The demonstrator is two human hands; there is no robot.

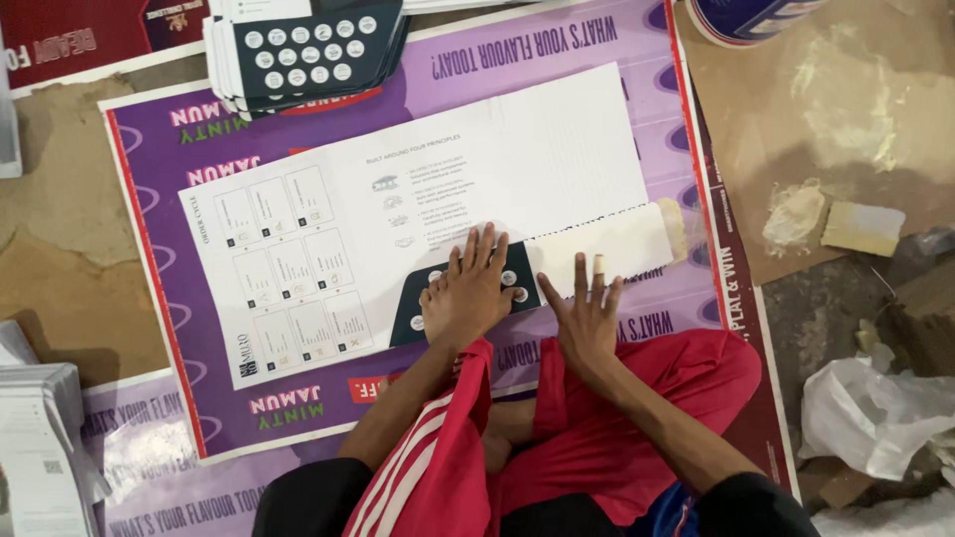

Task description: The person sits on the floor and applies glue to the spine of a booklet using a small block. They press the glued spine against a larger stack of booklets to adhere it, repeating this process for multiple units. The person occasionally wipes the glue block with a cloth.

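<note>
A large white printed sheet (418, 209) lies flat on a purple poster (557, 50) on the floor. My left hand (468, 288) presses flat, fingers spread, on a dark panel with white round dots (410, 303) at the sheet's near edge. My right hand (589, 316) lies flat beside it, fingers apart, touching a cream folded flap (622, 244) of the sheet. One right finger wears a pale bandage. Neither hand grips anything. My red-clad legs (637, 418) are folded below.
A stack of dark dotted printed sheets (303, 50) sits at the top. More white stacked sheets (40, 447) lie at the lower left. A tape roll (741, 18) is at the top right, and a small block (863, 227) and crumpled white plastic (880, 413) lie on the right.
</note>
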